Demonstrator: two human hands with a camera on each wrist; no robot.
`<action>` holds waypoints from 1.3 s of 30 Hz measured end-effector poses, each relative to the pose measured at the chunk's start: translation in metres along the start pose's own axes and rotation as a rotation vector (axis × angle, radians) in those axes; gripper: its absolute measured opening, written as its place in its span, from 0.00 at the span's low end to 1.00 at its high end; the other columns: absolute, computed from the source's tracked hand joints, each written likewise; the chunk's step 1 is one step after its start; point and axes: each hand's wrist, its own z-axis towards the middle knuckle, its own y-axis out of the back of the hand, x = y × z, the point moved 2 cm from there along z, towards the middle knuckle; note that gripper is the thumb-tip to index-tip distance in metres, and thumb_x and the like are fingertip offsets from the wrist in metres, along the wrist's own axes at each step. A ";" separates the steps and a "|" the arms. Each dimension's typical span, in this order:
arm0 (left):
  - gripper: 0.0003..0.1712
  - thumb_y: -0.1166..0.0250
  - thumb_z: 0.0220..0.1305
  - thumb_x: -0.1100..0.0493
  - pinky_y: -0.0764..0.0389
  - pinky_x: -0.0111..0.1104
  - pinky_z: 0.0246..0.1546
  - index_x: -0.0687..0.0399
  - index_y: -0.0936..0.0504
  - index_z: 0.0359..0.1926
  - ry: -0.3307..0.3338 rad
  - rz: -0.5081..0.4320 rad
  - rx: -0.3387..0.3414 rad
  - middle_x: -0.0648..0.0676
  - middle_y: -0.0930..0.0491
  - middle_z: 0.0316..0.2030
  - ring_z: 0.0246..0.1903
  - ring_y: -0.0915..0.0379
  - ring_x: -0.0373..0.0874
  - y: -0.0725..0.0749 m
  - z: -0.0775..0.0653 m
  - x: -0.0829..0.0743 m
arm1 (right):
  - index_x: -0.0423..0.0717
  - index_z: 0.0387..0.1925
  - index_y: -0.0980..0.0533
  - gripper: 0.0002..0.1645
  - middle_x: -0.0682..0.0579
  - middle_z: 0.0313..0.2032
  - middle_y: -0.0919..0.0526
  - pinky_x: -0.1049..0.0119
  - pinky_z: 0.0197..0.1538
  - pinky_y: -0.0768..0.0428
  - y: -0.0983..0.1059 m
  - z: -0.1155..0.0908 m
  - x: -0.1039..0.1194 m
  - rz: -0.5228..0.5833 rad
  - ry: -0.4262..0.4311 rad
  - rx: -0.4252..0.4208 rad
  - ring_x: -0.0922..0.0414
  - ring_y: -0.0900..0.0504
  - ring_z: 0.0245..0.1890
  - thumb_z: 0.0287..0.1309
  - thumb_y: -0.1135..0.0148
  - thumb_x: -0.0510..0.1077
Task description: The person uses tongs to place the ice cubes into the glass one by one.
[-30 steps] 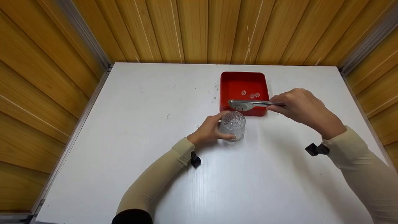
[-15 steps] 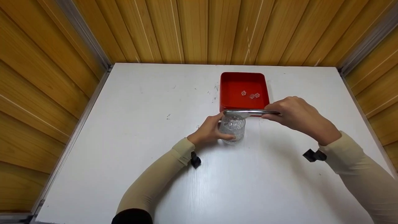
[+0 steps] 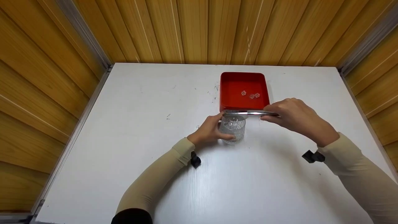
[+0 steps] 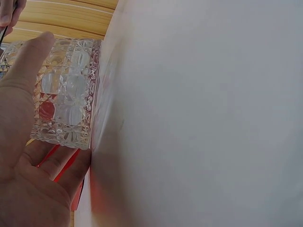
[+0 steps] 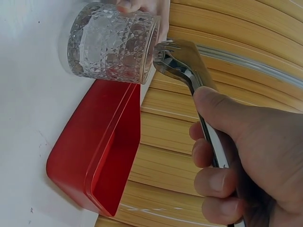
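A clear cut-glass tumbler (image 3: 233,132) stands on the white table, and my left hand (image 3: 207,132) grips it from the left. In the left wrist view the thumb lies along one side of the patterned glass (image 4: 68,101) and the other fingers are around the far side. My right hand (image 3: 300,119) holds metal tongs (image 3: 250,113) level across the mouth of the tumbler. Seen from the right wrist, the fork-like tips of the tongs (image 5: 210,132) are right at the tumbler's rim; I cannot tell whether they hold a piece between them.
Just behind the tumbler is a square red tray (image 3: 234,84) with several small clear cubes (image 3: 252,96) on its floor. Small dark marks dot the white tabletop (image 3: 149,130). Wood-panelled walls (image 3: 192,31) border the table at the back and sides.
My right hand has brought the tongs from over the tray's front edge toward me and down, onto the tumbler's mouth. The left hand and the tumbler have stayed in place.
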 end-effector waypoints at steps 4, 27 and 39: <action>0.50 0.16 0.49 0.52 0.21 0.28 0.57 0.52 0.31 0.71 -0.009 0.023 -0.001 0.53 0.17 0.57 0.54 0.21 0.40 0.001 0.001 0.000 | 0.46 0.42 0.13 0.13 0.54 0.30 0.12 0.61 0.29 0.23 -0.001 0.000 -0.001 -0.021 -0.035 0.017 0.60 0.22 0.24 0.56 0.22 0.47; 0.51 0.16 0.49 0.52 0.21 0.28 0.57 0.53 0.31 0.71 -0.026 0.006 -0.013 0.53 0.17 0.56 0.54 0.21 0.40 0.001 0.001 -0.002 | 0.45 0.46 0.14 0.17 0.53 0.33 0.11 0.62 0.29 0.25 -0.003 -0.001 -0.009 -0.011 -0.054 -0.007 0.60 0.24 0.24 0.57 0.23 0.49; 0.50 0.15 0.48 0.52 0.22 0.28 0.58 0.49 0.30 0.71 -0.028 -0.004 -0.013 0.51 0.19 0.60 0.56 0.22 0.40 0.000 0.002 -0.002 | 0.47 0.50 0.15 0.19 0.54 0.32 0.12 0.62 0.29 0.26 0.023 0.008 -0.024 -0.050 -0.173 0.083 0.57 0.24 0.25 0.59 0.24 0.47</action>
